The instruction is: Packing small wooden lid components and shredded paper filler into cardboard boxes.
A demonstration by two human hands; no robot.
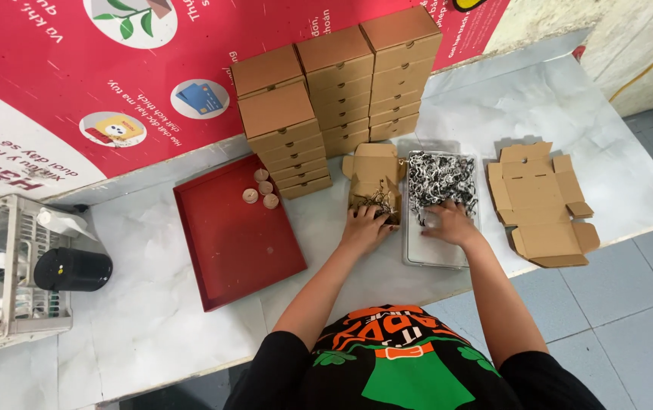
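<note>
An open small cardboard box lies on the marble counter, with dark shredded filler inside. My left hand rests on its near edge, fingers pressed into the filler. Beside it on the right is a pale grey tray holding a pile of black-and-white shredded paper. My right hand is in the tray at the near side of that pile, fingers curled down on the shreds.
Stacks of closed cardboard boxes stand against the red poster wall. A red tray with several small round wooden discs lies left. Flat unfolded box blanks lie right. A wire basket and black cylinder sit far left.
</note>
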